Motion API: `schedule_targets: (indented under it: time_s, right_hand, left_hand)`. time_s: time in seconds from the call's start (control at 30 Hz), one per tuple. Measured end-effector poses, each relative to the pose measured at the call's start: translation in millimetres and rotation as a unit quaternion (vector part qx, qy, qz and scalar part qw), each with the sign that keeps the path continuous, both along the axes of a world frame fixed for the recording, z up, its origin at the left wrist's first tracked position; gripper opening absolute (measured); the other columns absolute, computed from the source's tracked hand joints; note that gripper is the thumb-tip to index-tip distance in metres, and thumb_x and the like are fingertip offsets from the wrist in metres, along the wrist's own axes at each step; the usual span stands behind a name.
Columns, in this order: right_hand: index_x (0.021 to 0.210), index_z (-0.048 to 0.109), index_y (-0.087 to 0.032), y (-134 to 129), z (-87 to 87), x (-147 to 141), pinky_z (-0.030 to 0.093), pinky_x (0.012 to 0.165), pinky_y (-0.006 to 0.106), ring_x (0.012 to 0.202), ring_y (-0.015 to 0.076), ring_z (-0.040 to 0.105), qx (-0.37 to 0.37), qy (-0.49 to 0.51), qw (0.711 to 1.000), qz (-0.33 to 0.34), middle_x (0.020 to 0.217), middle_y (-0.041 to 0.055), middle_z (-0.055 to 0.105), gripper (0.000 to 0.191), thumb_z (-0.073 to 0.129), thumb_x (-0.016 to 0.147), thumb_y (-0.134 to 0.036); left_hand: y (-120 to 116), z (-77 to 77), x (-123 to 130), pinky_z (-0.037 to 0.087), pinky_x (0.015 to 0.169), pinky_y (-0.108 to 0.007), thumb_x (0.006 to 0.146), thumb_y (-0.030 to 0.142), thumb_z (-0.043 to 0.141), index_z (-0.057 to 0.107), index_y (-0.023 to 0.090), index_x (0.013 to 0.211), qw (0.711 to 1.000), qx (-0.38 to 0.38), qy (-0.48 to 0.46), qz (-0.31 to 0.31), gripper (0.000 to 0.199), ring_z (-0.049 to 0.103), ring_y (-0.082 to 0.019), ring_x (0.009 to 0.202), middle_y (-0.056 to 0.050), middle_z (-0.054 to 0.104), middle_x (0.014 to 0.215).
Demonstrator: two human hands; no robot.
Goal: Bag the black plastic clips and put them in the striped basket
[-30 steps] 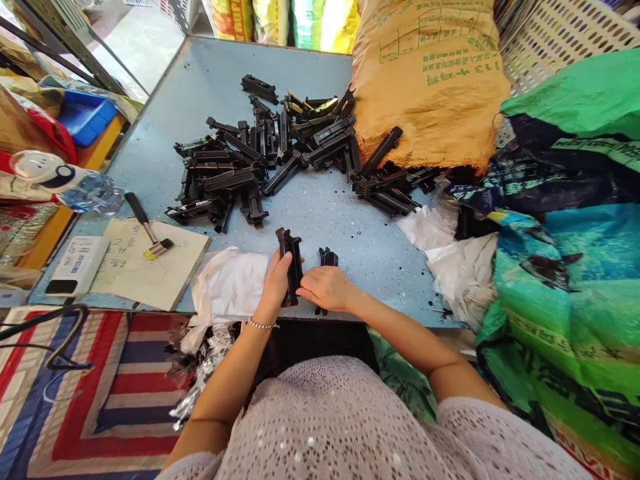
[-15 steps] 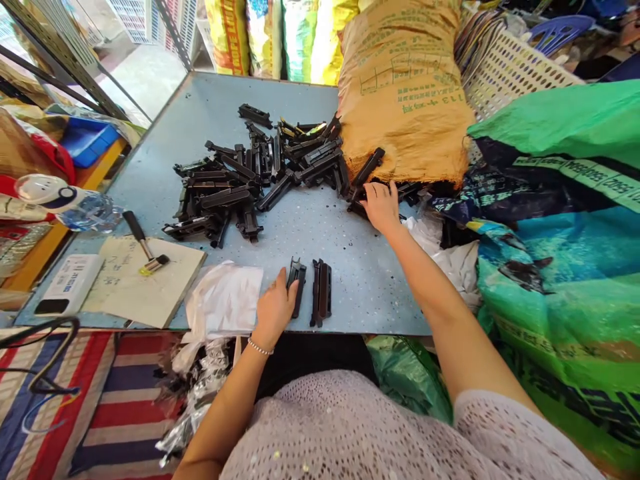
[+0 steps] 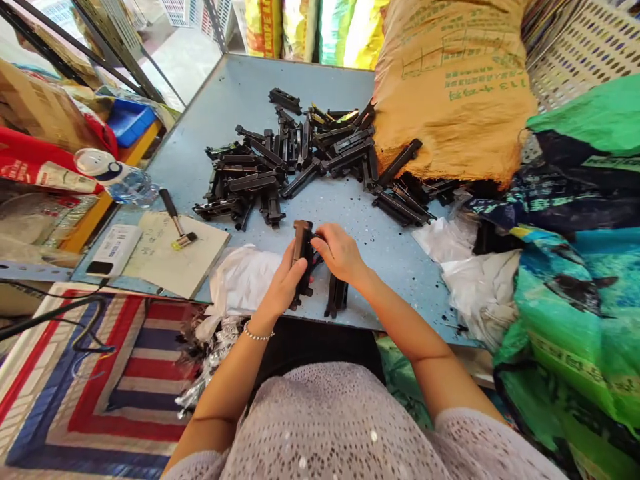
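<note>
A long black plastic cartridge, like a printer toner cartridge (image 3: 301, 243), is held tilted above the near edge of the table. My left hand (image 3: 285, 283) wraps it from the left, thumb across its front. At its upper right side my right hand (image 3: 340, 252) has its fingers bent and pinched against it; their tips are partly hidden. Below the right hand, a second cartridge (image 3: 337, 297) lies on the blue table (image 3: 370, 257), its upper end covered by the hand. A large pile of similar cartridges (image 3: 255, 180) spreads over the table beyond both hands.
Left of my hands are a white cloth (image 3: 243, 277), a brush (image 3: 175, 220) on a paper pad (image 3: 200, 267), a white box (image 3: 114, 250) and a water bottle (image 3: 130, 183). A big orange sack (image 3: 455, 100) stands at the back right; crumpled white plastic (image 3: 465, 267) lies before it.
My right hand has come from beside the orange sack to join the left. My left hand has lifted off the table with a cartridge in it. The view has shifted right.
</note>
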State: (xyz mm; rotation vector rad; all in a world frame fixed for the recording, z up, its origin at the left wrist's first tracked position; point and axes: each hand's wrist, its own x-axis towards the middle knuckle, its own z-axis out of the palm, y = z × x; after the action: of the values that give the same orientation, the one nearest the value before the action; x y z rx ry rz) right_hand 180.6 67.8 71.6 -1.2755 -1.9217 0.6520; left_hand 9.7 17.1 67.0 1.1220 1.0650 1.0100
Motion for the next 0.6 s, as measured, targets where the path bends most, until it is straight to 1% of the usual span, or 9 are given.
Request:
schedule_targets:
  time_s: [0.1, 0.17, 0.27, 0.33, 0.4, 0.43, 0.5, 0.57, 0.6]
  right_hand:
    - [0.081, 0.054, -0.023, 5, -0.7, -3, 0.044, 0.067, 0.031, 0.070, 0.0187, 0.058, -0.102, -0.012, 0.995, 0.017, 0.071, 0.0023, 0.058, 0.063, 0.017, 0.103, -0.068]
    - [0.078, 0.052, -0.022, -4, -4.4, -7, 0.041, 0.063, 0.028, 0.064, 0.0162, 0.056, -0.140, -0.013, 0.989, 0.050, 0.067, 0.0005, 0.057, 0.062, 0.014, 0.105, -0.064]
    - [0.085, 0.057, -0.020, -35, -15.1, -17, 0.040, 0.068, 0.029, 0.077, 0.0192, 0.060, -0.072, -0.103, 0.988, 0.091, 0.082, 0.0057, 0.066, 0.050, 0.036, 0.104, -0.061]
    - [0.087, 0.059, -0.019, -54, -24.0, -20, 0.039, 0.069, 0.030, 0.082, 0.0210, 0.062, -0.052, -0.161, 0.980, 0.101, 0.086, 0.0080, 0.068, 0.040, 0.045, 0.104, -0.053]
    - [0.088, 0.061, -0.020, -59, -31.2, -15, 0.038, 0.067, 0.029, 0.078, 0.0197, 0.062, -0.090, -0.178, 0.975, 0.097, 0.081, 0.0058, 0.067, 0.037, 0.041, 0.107, -0.045]
    - [0.089, 0.062, -0.021, -54, -33.2, -7, 0.038, 0.067, 0.028, 0.076, 0.0194, 0.062, -0.112, -0.181, 0.973, 0.084, 0.080, 0.0047, 0.067, 0.036, 0.040, 0.108, -0.043]
    - [0.095, 0.064, -0.022, -32, -34.0, 20, 0.040, 0.070, 0.030, 0.080, 0.0211, 0.062, -0.126, -0.197, 0.972, 0.017, 0.086, 0.0060, 0.068, 0.034, 0.038, 0.108, -0.040]
    - [0.109, 0.066, -0.019, 0, -32.0, 62, 0.044, 0.079, 0.034, 0.096, 0.0256, 0.061, -0.098, -0.234, 0.961, -0.111, 0.106, 0.0124, 0.069, 0.031, 0.038, 0.106, -0.031]
    - [0.118, 0.064, -0.017, 17, -30.9, 85, 0.044, 0.086, 0.037, 0.107, 0.0283, 0.059, -0.072, -0.256, 0.945, -0.189, 0.119, 0.0169, 0.065, 0.030, 0.038, 0.105, -0.025]
  left_hand:
    - [-2, -6.4, 2, 0.056, 0.061, -0.027, 0.090, 0.061, 0.064, 0.048, 0.024, 0.148, 0.998, 0.007, 0.005, 0.058, 0.071, 0.069, -0.021, 0.083, -0.009, 0.070, 0.111]
    - [1, -11.5, 3, 0.053, 0.057, -0.026, 0.090, 0.065, 0.061, 0.055, 0.022, 0.138, 0.995, -0.012, 0.000, 0.098, 0.065, 0.067, -0.017, 0.072, -0.006, 0.070, 0.096]
    - [7, -15.1, 1, 0.051, 0.057, -0.026, 0.091, 0.070, 0.053, 0.064, 0.018, 0.115, 0.987, -0.020, 0.002, 0.159, 0.058, 0.063, -0.015, 0.065, -0.003, 0.068, 0.082]
    - [15, -14.7, -5, 0.052, 0.062, -0.027, 0.093, 0.070, 0.050, 0.066, 0.017, 0.113, 0.988, 0.001, 0.034, 0.150, 0.058, 0.064, -0.016, 0.068, -0.004, 0.070, 0.084]
    - [30, -14.3, -12, 0.054, 0.074, -0.030, 0.095, 0.065, 0.050, 0.064, 0.018, 0.123, 0.984, 0.052, 0.128, 0.111, 0.057, 0.068, -0.020, 0.081, -0.007, 0.073, 0.096]
    - [38, -14.8, -15, 0.054, 0.082, -0.032, 0.097, 0.061, 0.050, 0.062, 0.018, 0.129, 0.971, 0.084, 0.203, 0.092, 0.056, 0.069, -0.023, 0.092, -0.010, 0.073, 0.106]
    - [54, -17.5, -20, 0.051, 0.094, -0.040, 0.099, 0.053, 0.048, 0.060, 0.016, 0.134, 0.916, 0.120, 0.378, 0.054, 0.053, 0.067, -0.030, 0.109, -0.016, 0.071, 0.118]
    - [60, -22.3, -18, 0.050, 0.095, -0.044, 0.101, 0.048, 0.043, 0.065, 0.013, 0.125, 0.847, 0.098, 0.523, 0.003, 0.048, 0.067, -0.035, 0.111, -0.021, 0.071, 0.117]
    - [57, -25.2, -14, 0.051, 0.092, -0.045, 0.102, 0.046, 0.040, 0.067, 0.011, 0.119, 0.820, 0.075, 0.566, -0.023, 0.047, 0.069, -0.036, 0.107, -0.022, 0.072, 0.112]
